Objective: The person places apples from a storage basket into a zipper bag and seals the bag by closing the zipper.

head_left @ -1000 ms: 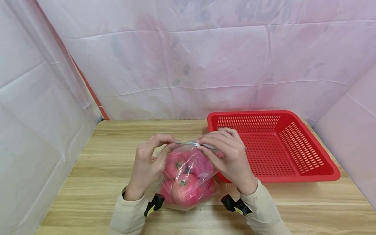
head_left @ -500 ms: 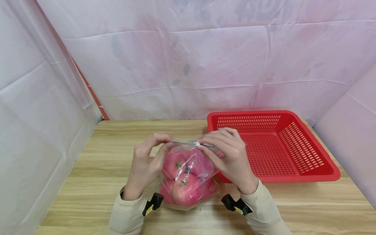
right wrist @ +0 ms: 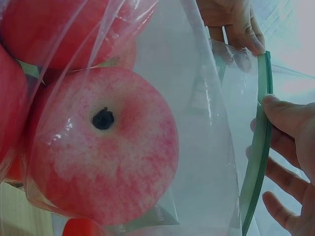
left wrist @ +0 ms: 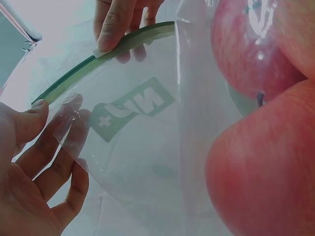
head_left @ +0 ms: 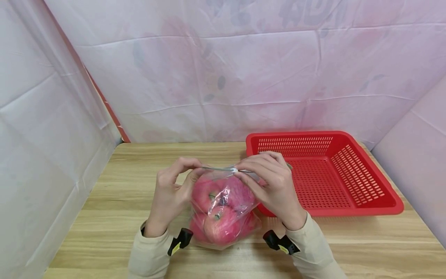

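A clear zip bag (head_left: 223, 177) stands on the table, filled with several red apples (head_left: 221, 225). My left hand (head_left: 173, 193) pinches the left end of the bag's green zip strip (left wrist: 66, 78) between thumb and forefinger, its other fingers behind the plastic. Further right along the strip, my right hand (head_left: 273, 182) pinches the zip at the small white slider (head_left: 234, 170). In the right wrist view, the right thumb (right wrist: 283, 113) presses on the green strip (right wrist: 261, 147), and an apple (right wrist: 106, 147) shows through the film.
A red perforated plastic basket (head_left: 324, 212) sits at the right, partly behind my right hand. The wooden table (head_left: 115, 217) extends to the left of the bag. White printed cloth (head_left: 223, 85) hangs behind and at both sides.
My left hand has shifted slightly left along the bag's top edge, and a longer stretch of zip now shows between the hands. The right hand and slider have barely moved.
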The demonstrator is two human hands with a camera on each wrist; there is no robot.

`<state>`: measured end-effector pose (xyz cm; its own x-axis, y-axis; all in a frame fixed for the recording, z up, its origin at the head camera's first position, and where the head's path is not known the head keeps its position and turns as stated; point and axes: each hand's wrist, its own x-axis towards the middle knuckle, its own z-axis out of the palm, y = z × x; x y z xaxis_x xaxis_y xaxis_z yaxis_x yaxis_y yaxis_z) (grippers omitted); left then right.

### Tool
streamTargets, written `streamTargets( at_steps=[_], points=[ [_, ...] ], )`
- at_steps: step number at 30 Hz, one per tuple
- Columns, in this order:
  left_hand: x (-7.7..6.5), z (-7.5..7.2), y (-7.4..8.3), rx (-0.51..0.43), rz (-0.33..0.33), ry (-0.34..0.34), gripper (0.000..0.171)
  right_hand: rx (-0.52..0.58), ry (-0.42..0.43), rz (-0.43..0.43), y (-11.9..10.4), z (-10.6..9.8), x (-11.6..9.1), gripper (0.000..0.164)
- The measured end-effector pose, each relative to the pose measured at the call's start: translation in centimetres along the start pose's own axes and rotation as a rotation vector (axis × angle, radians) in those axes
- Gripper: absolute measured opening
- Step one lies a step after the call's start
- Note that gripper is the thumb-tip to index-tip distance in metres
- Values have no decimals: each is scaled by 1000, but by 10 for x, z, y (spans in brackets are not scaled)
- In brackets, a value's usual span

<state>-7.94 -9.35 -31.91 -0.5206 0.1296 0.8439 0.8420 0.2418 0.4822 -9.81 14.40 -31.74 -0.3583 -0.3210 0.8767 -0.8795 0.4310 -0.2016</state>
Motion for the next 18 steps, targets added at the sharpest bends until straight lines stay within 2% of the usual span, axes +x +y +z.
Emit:
streamTargets(
  at_steps=[5, 18],
  points=[
    [0, -2, 0, 3, -6, 2, 21, 0, 1, -1, 0, 0, 0, 31],
    [0, -4, 0, 18, -17, 15, 12, -4, -4, 4, 1, -2, 0, 30]
  ],
)
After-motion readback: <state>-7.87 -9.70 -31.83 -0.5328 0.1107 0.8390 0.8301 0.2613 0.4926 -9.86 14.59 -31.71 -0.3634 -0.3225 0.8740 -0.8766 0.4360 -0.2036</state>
